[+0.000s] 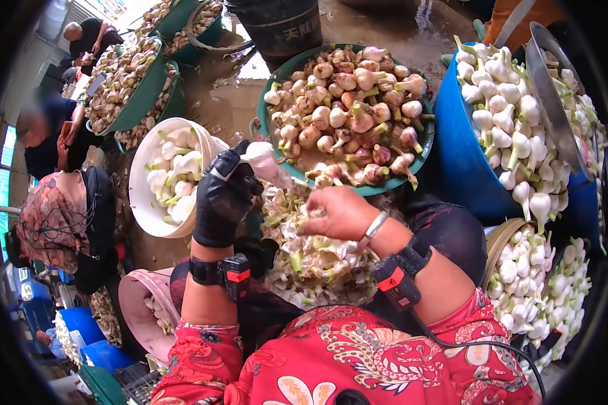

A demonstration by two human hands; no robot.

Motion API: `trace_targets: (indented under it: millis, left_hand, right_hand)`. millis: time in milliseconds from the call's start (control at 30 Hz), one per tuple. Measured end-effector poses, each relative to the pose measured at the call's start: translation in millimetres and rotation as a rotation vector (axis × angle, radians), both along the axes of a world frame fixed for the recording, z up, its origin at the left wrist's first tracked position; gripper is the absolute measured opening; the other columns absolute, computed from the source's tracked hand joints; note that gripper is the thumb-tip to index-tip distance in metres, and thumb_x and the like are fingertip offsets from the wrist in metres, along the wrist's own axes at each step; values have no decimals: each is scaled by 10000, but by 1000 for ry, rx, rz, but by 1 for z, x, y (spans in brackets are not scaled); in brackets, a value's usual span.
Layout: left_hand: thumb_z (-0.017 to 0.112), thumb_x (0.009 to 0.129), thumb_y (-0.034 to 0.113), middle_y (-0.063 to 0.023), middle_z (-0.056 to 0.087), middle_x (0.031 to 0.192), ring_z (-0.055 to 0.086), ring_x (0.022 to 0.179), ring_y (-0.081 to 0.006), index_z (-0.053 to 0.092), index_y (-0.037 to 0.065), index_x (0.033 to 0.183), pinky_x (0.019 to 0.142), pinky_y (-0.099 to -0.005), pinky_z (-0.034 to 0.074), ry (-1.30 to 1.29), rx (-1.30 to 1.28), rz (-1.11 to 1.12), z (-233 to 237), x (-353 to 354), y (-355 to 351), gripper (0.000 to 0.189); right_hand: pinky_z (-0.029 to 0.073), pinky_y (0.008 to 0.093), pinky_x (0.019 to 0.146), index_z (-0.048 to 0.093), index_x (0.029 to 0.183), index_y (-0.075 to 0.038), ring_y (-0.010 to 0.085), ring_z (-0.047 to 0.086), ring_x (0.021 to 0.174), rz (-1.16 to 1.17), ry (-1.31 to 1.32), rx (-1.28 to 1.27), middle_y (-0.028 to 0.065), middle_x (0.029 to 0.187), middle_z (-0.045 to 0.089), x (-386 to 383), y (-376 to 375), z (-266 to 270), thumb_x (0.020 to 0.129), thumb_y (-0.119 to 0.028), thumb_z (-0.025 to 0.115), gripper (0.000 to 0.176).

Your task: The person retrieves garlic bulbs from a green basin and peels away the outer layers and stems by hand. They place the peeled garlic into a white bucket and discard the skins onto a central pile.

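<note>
A smooth, pale garlic bulb (263,160) is clenched in the black-gloved left hand (223,199), just below the rim of a round green basin (259,125) heaped with purplish, papery garlic. Below the basin the bare right hand (341,212) rests on flaky skins (317,263), fingers curled under, their grip impossible to tell. A white bowl (136,189) of peeled bulbs sits left of the basin, a blue tub (463,162) right.

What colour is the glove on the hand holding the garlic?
Black. The glove on the left hand holding a garlic bulb shows best in the head view.
</note>
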State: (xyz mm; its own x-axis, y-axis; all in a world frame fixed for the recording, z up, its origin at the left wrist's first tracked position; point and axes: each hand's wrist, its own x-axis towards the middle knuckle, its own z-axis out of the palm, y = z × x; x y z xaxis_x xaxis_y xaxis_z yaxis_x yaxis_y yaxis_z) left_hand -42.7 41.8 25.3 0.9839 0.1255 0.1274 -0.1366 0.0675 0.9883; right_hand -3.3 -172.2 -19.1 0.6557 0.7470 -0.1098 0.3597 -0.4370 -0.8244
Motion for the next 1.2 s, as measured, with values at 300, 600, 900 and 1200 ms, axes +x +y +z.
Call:
trace_targets:
  millis: [300,600,900,1200]
  left_hand:
    - [494,930,119,-56,578,709,579,603,-126,578,-27,1126,558,-255,466,45,-128,243,33,-6,43,258]
    - [610,827,49,-108,673,980,618,923,-180,660,0,1024,846,-281,456,71,994,234,30,14,55,209]
    - [612,756,260,-143,651,989,617,923,-341,619,232,1146,799,-446,484,389,1360,-554,-166,85,-61,391]
    - [743,719,71,-100,627,963,612,889,-207,555,16,1125,783,-320,495,86,625,-151,-46,76,-56,450]
  right_hand:
    - [414,358,535,526,702,-25,210,497,526,-291,188,466,128,593,503,25,-7,2,855,-157,567,207]
    - [481,213,589,571,1005,-16,85,582,663,-829,263,638,33,823,599,50,-35,36,856,-28,508,161]
    - [494,233,636,577,1011,-13,95,588,724,-842,166,519,31,889,597,62,-58,40,871,-62,524,158]
    - [463,245,544,547,1039,-11,87,550,667,-760,756,671,31,802,615,38,-14,9,854,-172,645,264]
